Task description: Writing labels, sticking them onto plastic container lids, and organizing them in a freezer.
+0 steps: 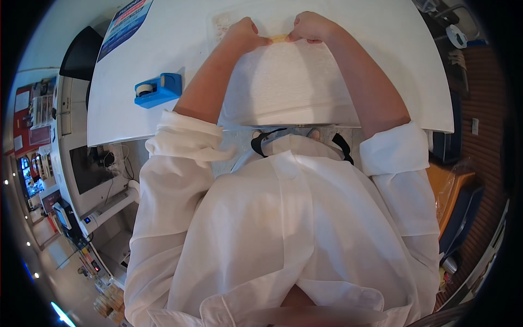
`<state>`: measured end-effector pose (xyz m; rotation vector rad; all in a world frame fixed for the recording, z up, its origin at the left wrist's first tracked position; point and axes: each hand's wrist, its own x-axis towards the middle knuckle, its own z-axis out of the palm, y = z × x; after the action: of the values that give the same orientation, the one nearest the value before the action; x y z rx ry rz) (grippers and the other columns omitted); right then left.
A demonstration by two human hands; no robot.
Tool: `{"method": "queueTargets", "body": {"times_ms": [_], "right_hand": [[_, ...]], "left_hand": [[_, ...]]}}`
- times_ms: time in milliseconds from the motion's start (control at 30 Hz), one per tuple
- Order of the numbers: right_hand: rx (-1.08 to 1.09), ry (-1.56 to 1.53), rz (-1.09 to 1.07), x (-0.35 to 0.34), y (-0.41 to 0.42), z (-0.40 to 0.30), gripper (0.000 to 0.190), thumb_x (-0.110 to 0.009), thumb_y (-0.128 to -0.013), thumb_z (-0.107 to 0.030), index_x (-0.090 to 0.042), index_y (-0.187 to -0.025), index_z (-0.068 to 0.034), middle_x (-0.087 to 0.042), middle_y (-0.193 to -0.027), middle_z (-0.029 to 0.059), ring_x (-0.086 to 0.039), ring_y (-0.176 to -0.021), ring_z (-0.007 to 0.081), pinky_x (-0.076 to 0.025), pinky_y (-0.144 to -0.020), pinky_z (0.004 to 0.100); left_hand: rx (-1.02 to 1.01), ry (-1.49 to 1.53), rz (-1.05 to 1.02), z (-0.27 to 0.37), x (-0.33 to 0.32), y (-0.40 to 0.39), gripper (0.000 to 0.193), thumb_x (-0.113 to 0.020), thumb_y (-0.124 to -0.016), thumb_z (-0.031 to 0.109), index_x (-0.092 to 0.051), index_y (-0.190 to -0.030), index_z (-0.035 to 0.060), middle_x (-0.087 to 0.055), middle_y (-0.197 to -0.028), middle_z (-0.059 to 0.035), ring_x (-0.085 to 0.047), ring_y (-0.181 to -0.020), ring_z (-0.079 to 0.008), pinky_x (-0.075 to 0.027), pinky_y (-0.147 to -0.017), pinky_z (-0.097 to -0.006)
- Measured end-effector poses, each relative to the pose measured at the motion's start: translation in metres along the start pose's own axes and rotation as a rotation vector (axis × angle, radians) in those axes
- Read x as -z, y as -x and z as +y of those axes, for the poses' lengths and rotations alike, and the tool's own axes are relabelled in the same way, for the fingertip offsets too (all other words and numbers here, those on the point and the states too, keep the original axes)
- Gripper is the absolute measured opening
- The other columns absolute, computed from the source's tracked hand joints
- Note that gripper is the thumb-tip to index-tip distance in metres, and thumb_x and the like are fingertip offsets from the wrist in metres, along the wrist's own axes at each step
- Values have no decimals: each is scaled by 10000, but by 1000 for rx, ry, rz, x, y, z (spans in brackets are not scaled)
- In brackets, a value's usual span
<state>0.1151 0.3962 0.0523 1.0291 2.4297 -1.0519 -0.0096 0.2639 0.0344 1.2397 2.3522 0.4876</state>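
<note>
Both of my hands are at the far end of a white, textured sheet or package in translucent plastic [286, 81] on the white table. Between my thumbs stretches a short yellowish strip [279, 38], too small to tell its material. The fingers of my left hand [247, 36] pinch its left end. Its right end is pinched by my right hand [312, 27], whose other fingers are curled. The strip lies on or just above the wrapping; which one I cannot tell. Left of my left forearm stands a blue tape dispenser [158, 90] with a roll in it.
A printed sheet [124, 26] bearing writing lies at the table's far left corner. Beyond the left edge stand a black chair [79, 53] and a white cabinet with a dark screen [92, 165]. An orange and dark blue case [455, 200] sits at my right.
</note>
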Motion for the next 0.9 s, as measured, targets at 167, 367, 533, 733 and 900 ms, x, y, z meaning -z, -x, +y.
{"method": "queueTargets", "body": {"times_ms": [167, 367, 533, 733, 900], "right_hand": [[-3, -93, 8, 0, 2, 3, 307, -702, -669, -149, -521, -875, -10, -494, -626, 46, -475, -497, 124, -404, -428, 253], [-16, -143, 20, 0, 2, 5, 232, -666, -685, -107, -519, -849, -33, -509, -642, 40, -486, -507, 123, -408, -437, 259], [-21, -124, 26, -1, -2, 8, 212, -645, -688, -81, -522, -855, -36, -512, -644, 32, -481, -500, 122, -411, -438, 266], [58, -246, 86, 3, 10, 15, 307, -653, -721, -267, -523, -864, -28, -507, -643, 36, -486, -524, 121, -412, -458, 252], [88, 144, 165, -4, 9, 6, 569, -673, -648, -489, -569, -910, 5, -587, -749, 101, -556, -624, 193, -444, -532, 309]], "left_hand": [[21, 1, -46, -3, 3, -2, 459, -757, -590, 319, -533, -862, 25, -577, -817, -100, -544, -744, -207, -436, -671, -299], [49, 1, -91, -2, 5, -6, 443, -753, -600, 287, -543, -899, 36, -577, -854, -92, -544, -784, -204, -438, -699, -298], [46, -16, -104, -4, 7, -4, 419, -741, -611, 258, -544, -906, 35, -576, -868, -92, -545, -794, -200, -439, -703, -296], [41, 74, 115, -3, 17, 24, 242, -633, -716, 183, -598, -942, 106, -564, -884, -66, -552, -830, -217, -442, -723, -306], [-392, -404, 269, 16, -3, 55, 276, -537, -793, 280, -610, -1053, 226, -518, -1051, -34, -508, -973, -249, -357, -861, -424]]}}
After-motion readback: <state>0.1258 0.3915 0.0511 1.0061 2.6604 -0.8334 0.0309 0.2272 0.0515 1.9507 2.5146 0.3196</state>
